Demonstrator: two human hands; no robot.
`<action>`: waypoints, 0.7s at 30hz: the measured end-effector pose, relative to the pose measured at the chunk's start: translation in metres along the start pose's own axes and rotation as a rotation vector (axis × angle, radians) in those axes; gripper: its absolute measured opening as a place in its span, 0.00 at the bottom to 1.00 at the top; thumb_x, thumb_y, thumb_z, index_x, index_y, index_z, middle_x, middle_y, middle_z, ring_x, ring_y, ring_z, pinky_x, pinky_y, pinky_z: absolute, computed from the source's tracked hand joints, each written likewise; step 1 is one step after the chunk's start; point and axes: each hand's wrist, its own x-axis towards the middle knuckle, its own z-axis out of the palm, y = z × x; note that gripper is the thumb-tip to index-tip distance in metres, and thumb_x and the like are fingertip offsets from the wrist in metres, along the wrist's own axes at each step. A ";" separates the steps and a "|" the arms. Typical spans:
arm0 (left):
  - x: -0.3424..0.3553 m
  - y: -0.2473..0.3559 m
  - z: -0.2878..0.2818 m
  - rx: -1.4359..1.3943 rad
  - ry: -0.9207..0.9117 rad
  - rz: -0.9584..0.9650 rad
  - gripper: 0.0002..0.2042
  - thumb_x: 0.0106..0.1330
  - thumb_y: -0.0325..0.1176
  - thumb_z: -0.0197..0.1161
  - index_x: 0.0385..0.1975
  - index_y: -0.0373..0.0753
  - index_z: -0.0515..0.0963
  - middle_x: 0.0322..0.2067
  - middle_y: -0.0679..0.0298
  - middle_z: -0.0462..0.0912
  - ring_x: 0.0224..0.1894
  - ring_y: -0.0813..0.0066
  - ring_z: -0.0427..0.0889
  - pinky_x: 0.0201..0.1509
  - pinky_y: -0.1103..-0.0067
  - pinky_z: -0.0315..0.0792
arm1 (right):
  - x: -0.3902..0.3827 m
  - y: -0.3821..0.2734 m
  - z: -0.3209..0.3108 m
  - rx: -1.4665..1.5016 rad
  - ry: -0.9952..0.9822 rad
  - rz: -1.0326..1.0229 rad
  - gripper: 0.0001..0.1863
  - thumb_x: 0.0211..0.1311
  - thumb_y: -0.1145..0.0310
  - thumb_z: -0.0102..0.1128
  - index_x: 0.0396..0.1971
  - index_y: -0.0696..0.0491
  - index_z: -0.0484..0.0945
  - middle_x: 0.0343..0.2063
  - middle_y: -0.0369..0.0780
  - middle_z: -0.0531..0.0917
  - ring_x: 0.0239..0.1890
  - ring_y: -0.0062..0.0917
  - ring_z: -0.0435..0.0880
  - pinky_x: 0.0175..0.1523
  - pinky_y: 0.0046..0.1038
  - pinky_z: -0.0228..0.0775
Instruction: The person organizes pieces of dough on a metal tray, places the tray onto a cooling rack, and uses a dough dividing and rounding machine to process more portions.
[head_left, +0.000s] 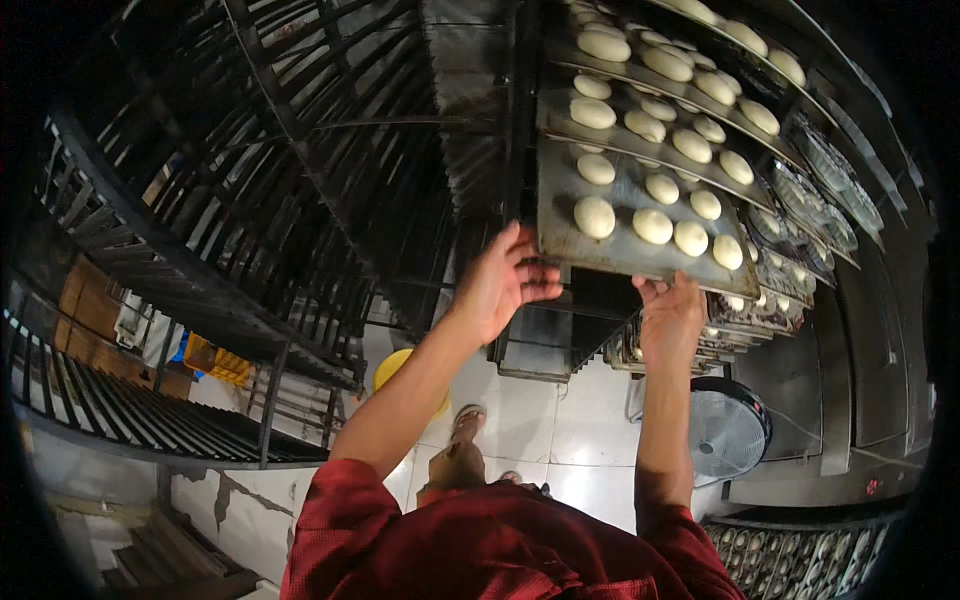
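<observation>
A dark metal baking tray (620, 250) with pale round dough pieces (652, 226) on it juts from a rack in front of me, to the right. My right hand (672, 318) grips its front edge, with the fingertips at the rim. Beside the tray's left front corner, my left hand (503, 285) is open, fingers apart, and holds nothing; whether it touches the corner is hard to tell. Above this tray, another tray (655, 152) carries more dough pieces.
Tall dark metal racks (300, 180) with slatted rails stand on my left. At the lower right is a round fan (722, 432) on the tiled floor (520, 420). A yellow round container (396, 368) sits below my left forearm. Filled trays (800, 565) occupy the bottom right.
</observation>
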 end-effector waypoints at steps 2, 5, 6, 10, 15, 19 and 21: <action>0.003 -0.022 -0.032 0.133 0.012 -0.035 0.20 0.76 0.49 0.50 0.57 0.40 0.70 0.46 0.62 0.78 0.42 0.69 0.82 0.48 0.66 0.81 | 0.046 0.018 -0.004 -0.020 -0.048 0.022 0.07 0.71 0.73 0.50 0.43 0.59 0.73 0.35 0.37 0.78 0.32 0.23 0.76 0.46 0.39 0.83; 0.014 -0.074 -0.102 0.142 0.069 -0.201 0.19 0.73 0.52 0.55 0.53 0.44 0.73 0.41 0.67 0.81 0.39 0.72 0.83 0.46 0.70 0.81 | 0.123 0.060 0.000 -0.035 -0.062 -0.021 0.09 0.73 0.70 0.51 0.45 0.60 0.73 0.37 0.39 0.78 0.34 0.25 0.77 0.45 0.38 0.82; 0.016 -0.090 -0.114 0.216 0.136 -0.287 0.19 0.72 0.51 0.58 0.51 0.44 0.74 0.41 0.67 0.81 0.39 0.72 0.83 0.45 0.71 0.81 | 0.150 0.070 -0.004 -0.105 -0.050 0.011 0.15 0.76 0.67 0.48 0.54 0.59 0.72 0.51 0.47 0.78 0.46 0.37 0.81 0.51 0.36 0.80; 0.007 -0.156 -0.173 0.341 0.064 -0.324 0.20 0.73 0.50 0.59 0.52 0.40 0.75 0.43 0.62 0.80 0.37 0.73 0.82 0.39 0.74 0.79 | 0.273 0.103 -0.039 -0.213 -0.043 0.011 0.17 0.75 0.66 0.51 0.56 0.60 0.72 0.50 0.46 0.79 0.45 0.34 0.82 0.50 0.34 0.79; 0.009 -0.140 -0.184 0.688 -0.149 -0.244 0.19 0.72 0.44 0.61 0.53 0.35 0.73 0.44 0.58 0.84 0.40 0.71 0.84 0.44 0.74 0.79 | 0.304 0.116 -0.044 -0.418 -0.067 0.077 0.21 0.73 0.65 0.56 0.59 0.61 0.71 0.46 0.44 0.81 0.43 0.30 0.82 0.49 0.32 0.78; 0.027 -0.100 -0.155 0.734 -0.342 -0.090 0.16 0.73 0.41 0.62 0.51 0.37 0.74 0.44 0.58 0.82 0.44 0.72 0.83 0.46 0.75 0.78 | 0.246 0.147 -0.050 -0.612 -0.179 0.142 0.24 0.71 0.63 0.60 0.61 0.62 0.71 0.44 0.43 0.82 0.41 0.27 0.82 0.47 0.30 0.78; 0.040 -0.072 -0.111 0.680 -0.663 0.027 0.14 0.74 0.39 0.61 0.50 0.36 0.75 0.45 0.61 0.79 0.46 0.74 0.80 0.51 0.76 0.75 | 0.183 0.156 -0.073 -0.776 -0.207 0.137 0.26 0.71 0.63 0.62 0.62 0.62 0.70 0.43 0.42 0.83 0.40 0.25 0.82 0.47 0.29 0.77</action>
